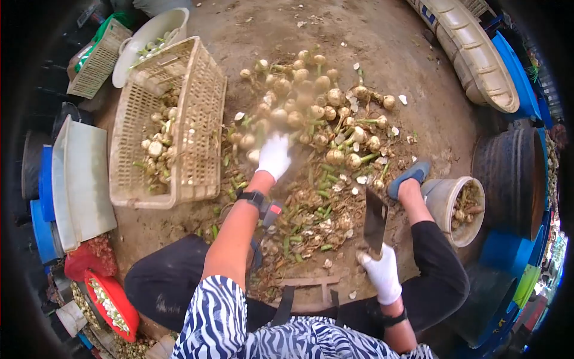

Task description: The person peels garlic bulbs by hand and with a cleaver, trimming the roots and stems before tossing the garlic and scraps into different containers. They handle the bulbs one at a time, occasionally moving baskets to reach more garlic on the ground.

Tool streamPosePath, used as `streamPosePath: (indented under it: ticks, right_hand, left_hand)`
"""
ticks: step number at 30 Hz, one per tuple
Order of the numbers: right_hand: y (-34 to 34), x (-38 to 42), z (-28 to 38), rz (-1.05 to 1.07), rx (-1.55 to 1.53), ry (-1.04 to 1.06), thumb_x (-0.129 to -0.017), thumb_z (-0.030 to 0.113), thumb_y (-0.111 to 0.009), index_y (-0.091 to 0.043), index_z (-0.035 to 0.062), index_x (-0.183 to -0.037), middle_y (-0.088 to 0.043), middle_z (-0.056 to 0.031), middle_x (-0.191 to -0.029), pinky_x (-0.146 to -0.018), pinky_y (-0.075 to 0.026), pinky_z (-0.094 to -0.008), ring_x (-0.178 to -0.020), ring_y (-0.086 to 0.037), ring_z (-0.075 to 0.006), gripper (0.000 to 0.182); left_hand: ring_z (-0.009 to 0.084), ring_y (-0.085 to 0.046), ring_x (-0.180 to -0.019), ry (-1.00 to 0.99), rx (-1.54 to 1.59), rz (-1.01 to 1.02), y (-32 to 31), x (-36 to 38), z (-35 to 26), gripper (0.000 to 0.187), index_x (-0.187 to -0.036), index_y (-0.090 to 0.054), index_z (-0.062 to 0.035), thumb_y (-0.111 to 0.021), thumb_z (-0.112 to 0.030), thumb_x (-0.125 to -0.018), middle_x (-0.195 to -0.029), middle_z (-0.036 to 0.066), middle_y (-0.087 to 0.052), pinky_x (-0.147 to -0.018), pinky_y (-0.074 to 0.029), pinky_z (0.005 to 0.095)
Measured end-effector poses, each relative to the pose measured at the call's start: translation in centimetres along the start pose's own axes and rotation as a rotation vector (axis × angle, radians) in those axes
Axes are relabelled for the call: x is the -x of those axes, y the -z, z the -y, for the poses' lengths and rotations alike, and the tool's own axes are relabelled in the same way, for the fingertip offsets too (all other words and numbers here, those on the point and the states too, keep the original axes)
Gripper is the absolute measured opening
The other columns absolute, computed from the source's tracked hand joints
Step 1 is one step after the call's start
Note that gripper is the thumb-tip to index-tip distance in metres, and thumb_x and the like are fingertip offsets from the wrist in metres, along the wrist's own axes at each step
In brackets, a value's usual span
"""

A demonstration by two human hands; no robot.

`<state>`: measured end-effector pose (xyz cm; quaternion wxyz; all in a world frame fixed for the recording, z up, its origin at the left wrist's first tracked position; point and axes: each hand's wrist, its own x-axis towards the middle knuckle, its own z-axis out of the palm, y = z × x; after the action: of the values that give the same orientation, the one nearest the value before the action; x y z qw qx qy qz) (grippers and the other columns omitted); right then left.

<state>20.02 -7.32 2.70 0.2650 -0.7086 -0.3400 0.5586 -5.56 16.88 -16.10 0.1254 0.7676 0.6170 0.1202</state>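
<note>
The white-gloved left hand (275, 157) was extended forward to the near edge of a heap of pale, round vegetable bulbs with green stems (301, 75). Its fingers were blurred; whether they were spread, narrowed or closed on a bulb could not be determined. The heap lay on the brown earthen floor (418, 134), ahead of the person. The white-gloved right hand (384, 276) gripped the handle of a dark, rectangular metal cleaver (375, 220), fingers wrapped round it, blade directed forward. A beige, perforated plastic crate (206, 134) containing further bulbs stood left of the heap; a round, whitish plastic bucket (441, 206) stood to the right.
</note>
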Motion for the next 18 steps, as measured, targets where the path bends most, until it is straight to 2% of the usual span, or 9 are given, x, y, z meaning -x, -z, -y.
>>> streamPosePath:
  ticks: [2,4,6,7,8,10,12,15,18]
  right_hand:
    - [-0.2,-0.8,-0.9,-0.011,-0.057,-0.093,-0.082,0.002,-0.065,-0.065,-0.0004,-0.099,-0.065,-0.0006,-0.075,-0.052,-0.046,-0.0236,-0.06,-0.056,-0.0056,0.017]
    - [-0.3,-2.3,-1.1,-0.009,-0.034,-0.136,-0.083,0.003,-0.065,-0.065,-0.0009,-0.102,-0.064,-0.0009,-0.077,-0.053,-0.046,-0.0241,-0.061,-0.055,-0.0056,0.019]
    - [-0.7,-4.4,-2.5,-0.088,0.02,0.063,-0.084,0.004,-0.064,-0.064,-0.0016,-0.104,-0.063,-0.0005,-0.076,-0.055,-0.046,-0.0245,-0.063,-0.055,-0.0061,0.021]
    - [-0.9,-5.4,-2.2,-0.097,-0.011,0.003,-0.084,0.004,-0.064,-0.064,-0.0024,-0.105,-0.063,0.0,-0.079,-0.059,-0.046,-0.0244,-0.068,-0.055,-0.0064,0.022]
    - [-1.3,-7.1,-3.8,-0.128,-0.08,0.116,-0.085,0.003,-0.063,-0.064,-0.0031,-0.108,-0.064,-0.0009,-0.083,-0.063,-0.046,-0.0244,-0.072,-0.055,-0.0072,0.024]
    - [-2.0,-9.7,-4.3,-0.175,-0.101,0.129,-0.089,0.004,-0.062,-0.063,-0.0039,-0.114,-0.068,-0.0053,-0.097,-0.07,-0.049,-0.0259,-0.078,-0.058,-0.0095,0.026]
    - [-2.8,-11.1,-4.6,-0.175,-0.419,0.189,-0.09,0.006,-0.062,-0.063,-0.0036,-0.114,-0.068,-0.0054,-0.103,-0.074,-0.049,-0.0259,-0.085,-0.06,-0.0103,0.027]
    - [-1.5,-9.1,-4.1,-0.226,-0.617,0.233,-0.091,0.008,-0.061,-0.064,-0.003,-0.115,-0.067,-0.0048,-0.105,-0.077,-0.05,-0.0269,-0.089,-0.06,-0.0109,0.026]
    - [-0.1,-5.9,-3.2,-0.183,-0.598,0.31,-0.092,0.011,-0.061,-0.064,-0.0025,-0.115,-0.066,-0.0049,-0.107,-0.081,-0.049,-0.0273,-0.093,-0.059,-0.011,0.027]
  left_hand:
    - [0.0388,-0.061,-0.096,-0.041,-0.214,0.171,-3.7,-1.9,1.1,0.04,-0.117,-0.057,-0.0035,-0.059,-0.017,-0.08,-0.118,0.021,-0.056,-0.08,-0.054,0.0416]
    - [0.0373,-0.064,-0.09,-0.045,-0.224,0.108,-4.6,-2.7,0.7,0.031,-0.107,-0.062,-0.0029,-0.058,-0.02,-0.081,-0.109,0.022,-0.062,-0.077,-0.054,0.0422]
    - [0.0366,-0.067,-0.083,0.023,0.009,0.372,-2.4,-2.4,-1.9,0.026,-0.096,-0.066,-0.0045,-0.056,-0.025,-0.083,-0.094,0.022,-0.067,-0.074,-0.054,0.0439]
    - [0.0376,-0.067,-0.081,0.087,0.182,0.386,-0.1,-1.0,-4.3,0.027,-0.092,-0.067,-0.0053,-0.057,-0.029,-0.083,-0.09,0.022,-0.068,-0.073,-0.054,0.0445]
    - [0.0386,-0.067,-0.078,0.152,0.351,0.379,1.9,0.6,-6.8,0.029,-0.087,-0.068,-0.0062,-0.059,-0.032,-0.082,-0.086,0.021,-0.069,-0.072,-0.054,0.0452]
    - [0.0413,-0.066,-0.083,0.062,0.678,0.348,1.5,4.7,-9.2,0.044,-0.097,-0.068,-0.0072,-0.062,-0.048,-0.081,-0.091,0.023,-0.068,-0.076,-0.053,0.0457]
    - [0.0407,-0.063,-0.099,0.082,0.835,0.513,4.0,7.7,-13.1,0.068,-0.121,-0.059,-0.0033,-0.066,-0.056,-0.078,-0.105,0.027,-0.065,-0.086,-0.051,0.0401]
    - [0.0412,-0.059,-0.109,-0.135,0.682,0.411,7.2,10.7,-16.9,0.08,-0.135,-0.048,-0.0061,-0.068,-0.056,-0.076,-0.118,0.029,-0.059,-0.091,-0.049,0.0423]
    - [0.0407,-0.06,-0.108,-0.271,0.378,0.314,9.8,11.9,-18.8,0.079,-0.133,-0.049,-0.0063,-0.073,-0.05,-0.071,-0.117,0.026,-0.06,-0.092,-0.049,0.0411]
